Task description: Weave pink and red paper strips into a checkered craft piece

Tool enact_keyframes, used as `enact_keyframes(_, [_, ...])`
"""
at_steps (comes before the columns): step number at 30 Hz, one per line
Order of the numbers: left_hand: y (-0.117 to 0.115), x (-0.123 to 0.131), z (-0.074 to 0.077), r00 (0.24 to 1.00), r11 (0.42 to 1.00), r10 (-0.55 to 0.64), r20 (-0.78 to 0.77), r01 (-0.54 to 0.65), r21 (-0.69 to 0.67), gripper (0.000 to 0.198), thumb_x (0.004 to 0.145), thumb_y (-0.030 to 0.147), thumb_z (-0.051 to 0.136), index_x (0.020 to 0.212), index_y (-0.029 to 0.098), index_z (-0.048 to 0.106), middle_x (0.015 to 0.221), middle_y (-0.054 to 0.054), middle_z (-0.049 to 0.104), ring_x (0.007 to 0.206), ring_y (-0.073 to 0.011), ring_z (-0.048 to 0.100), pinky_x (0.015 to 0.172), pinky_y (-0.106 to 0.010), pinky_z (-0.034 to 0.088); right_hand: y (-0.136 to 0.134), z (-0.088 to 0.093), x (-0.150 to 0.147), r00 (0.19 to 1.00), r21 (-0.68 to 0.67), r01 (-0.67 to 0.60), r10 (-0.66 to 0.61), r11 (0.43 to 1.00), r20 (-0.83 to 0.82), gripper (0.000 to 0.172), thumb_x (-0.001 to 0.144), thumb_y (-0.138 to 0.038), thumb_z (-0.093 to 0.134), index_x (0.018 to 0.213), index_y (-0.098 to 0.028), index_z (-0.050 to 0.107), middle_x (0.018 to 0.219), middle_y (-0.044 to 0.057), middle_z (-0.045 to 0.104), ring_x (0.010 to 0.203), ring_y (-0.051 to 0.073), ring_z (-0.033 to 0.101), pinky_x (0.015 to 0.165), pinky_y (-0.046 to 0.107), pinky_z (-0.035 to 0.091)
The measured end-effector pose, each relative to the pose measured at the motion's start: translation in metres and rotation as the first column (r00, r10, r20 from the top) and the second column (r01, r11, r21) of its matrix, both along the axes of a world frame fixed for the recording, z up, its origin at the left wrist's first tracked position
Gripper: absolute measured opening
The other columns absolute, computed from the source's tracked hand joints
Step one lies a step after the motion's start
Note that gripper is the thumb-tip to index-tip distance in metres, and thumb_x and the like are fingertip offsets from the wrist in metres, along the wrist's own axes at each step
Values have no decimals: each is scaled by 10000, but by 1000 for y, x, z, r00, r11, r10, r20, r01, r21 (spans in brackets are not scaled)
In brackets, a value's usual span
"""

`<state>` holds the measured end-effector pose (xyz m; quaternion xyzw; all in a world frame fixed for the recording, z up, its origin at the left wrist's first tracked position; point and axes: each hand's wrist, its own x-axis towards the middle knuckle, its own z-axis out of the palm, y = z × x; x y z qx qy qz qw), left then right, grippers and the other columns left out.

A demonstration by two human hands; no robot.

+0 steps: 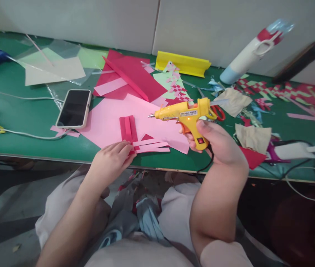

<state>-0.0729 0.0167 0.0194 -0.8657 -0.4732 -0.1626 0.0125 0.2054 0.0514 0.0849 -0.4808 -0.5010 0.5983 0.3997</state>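
My right hand [215, 142] is closed round the handle of a yellow glue gun [186, 113], held above the table with its nozzle pointing left. My left hand [113, 159] rests at the table's near edge, its fingers together and pressing down on pink paper strips [152, 145] next to a folded dark pink paper piece [128, 128]. Both lie on a large light pink sheet [110, 118].
A phone [74, 108] lies face up left of the pink sheet. Dark pink sheets [135, 76], a yellow folded paper [182, 63], woven paper pieces [178, 89], red-handled scissors [219, 112], paper scraps, cables and a white-and-blue bottle [246, 55] crowd the green table [21, 115].
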Motion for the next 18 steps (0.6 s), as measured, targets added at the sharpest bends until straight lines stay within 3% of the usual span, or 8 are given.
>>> enact_keyframes(5, [3, -2, 1, 999, 999, 17, -34, -15, 52, 215, 939, 280, 466, 976, 187, 656, 1004, -70, 747, 811, -209, 714, 643, -306, 528, 0, 0, 1, 1000, 15, -23, 23, 1000, -7, 400, 828, -549, 622, 819, -155, 558, 703, 4, 499, 531, 79, 481, 401, 178, 339])
enact_keyframes(12, [6, -5, 1, 1000, 992, 11, 5, -12, 128, 221, 936, 273, 481, 997, 194, 678, 1001, -55, 758, 810, -215, 723, 644, -304, 517, -1, 4, 4, 1000, 23, 13, -12, 1000, -11, 392, 827, -541, 619, 820, -150, 595, 688, 6, 494, 527, 80, 465, 402, 177, 342])
enact_keyframes(18, [12, -6, 15, 972, 947, 161, 173, -201, 249, 210, 902, 248, 528, 1036, 225, 687, 1002, -39, 761, 838, -189, 720, 676, -267, 496, -3, 8, 16, 997, 78, 44, -39, 996, -62, 376, 845, -528, 599, 828, -153, 618, 711, 18, 496, 541, 83, 453, 398, 179, 312])
